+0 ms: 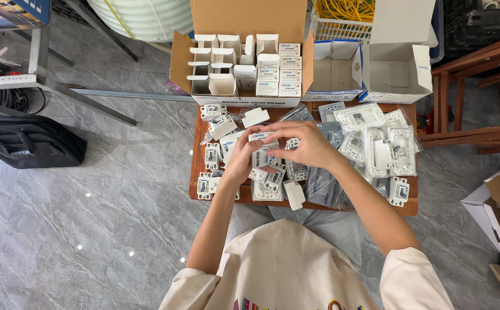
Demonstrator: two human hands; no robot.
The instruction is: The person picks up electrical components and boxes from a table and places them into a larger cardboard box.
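1. Head view: both hands meet above the middle of the small wooden table (195,150). The left hand (239,156) and right hand (307,144) are closed together on a small white carton (263,138), fingers pinching its ends; it is off the table, just above the scattered parts.
2. The carton looks light and thin-walled, easily crushed; by my judgement it is best held at its folded edges rather than its flat faces.
3. Beneath the hands lie loose white circuit breakers (211,155), rigid plastic and likely heavier than the cartons.
4. On the table's right half lie clear-bagged switch plates (360,116), probably slippery.
5. At the table's far edge stands an open cardboard box (241,23) with rows of small cartons; an empty white box (396,69) is to its right.
6. Left of the table, on the grey tiled floor, lies a black bag (29,140).
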